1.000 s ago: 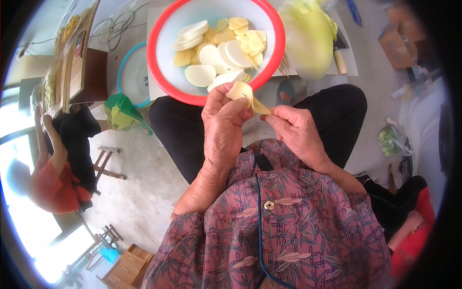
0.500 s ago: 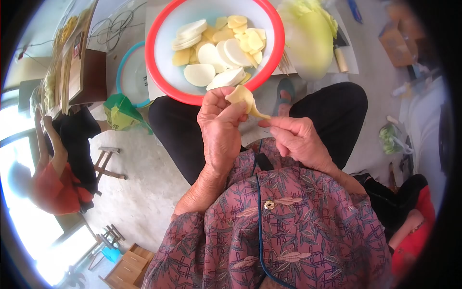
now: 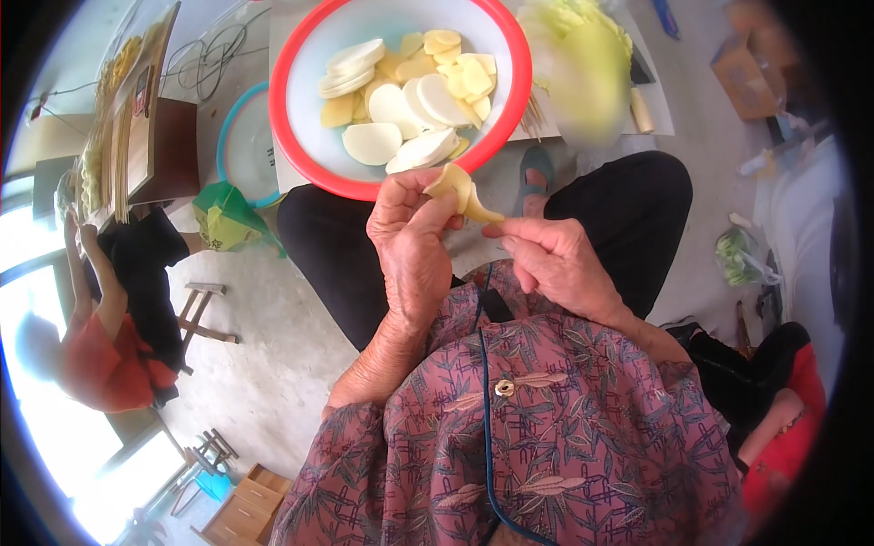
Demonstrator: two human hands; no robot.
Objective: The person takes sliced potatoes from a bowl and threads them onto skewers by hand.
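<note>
My left hand (image 3: pixel 414 232) is closed in a pinch around a bent, pale yellow potato slice (image 3: pixel 462 193), just below the bowl's near rim. One end of that slice points toward my right hand (image 3: pixel 560 259), whose fingers are pinched together with the index fingertip at the slice's end. Whatever lies between those right fingers is too small to make out. In front of both hands is a white bowl with a red rim (image 3: pixel 282 136). It holds several yellow potato slices (image 3: pixel 475 77) and larger white slices (image 3: pixel 372 144).
Beyond the bowl's right side are thin wooden sticks (image 3: pixel 534 118) and a blurred leafy cabbage (image 3: pixel 578 73). A green bag (image 3: pixel 228 217) lies left of my knee. Another person in orange (image 3: pixel 114 359) is at the left, beside a wooden stool (image 3: pixel 198 314). A person in red sits lower right.
The slice in my left hand has tilted slightly, and its end looks broader. Both hands stay close together. The whole view has shifted a little.
</note>
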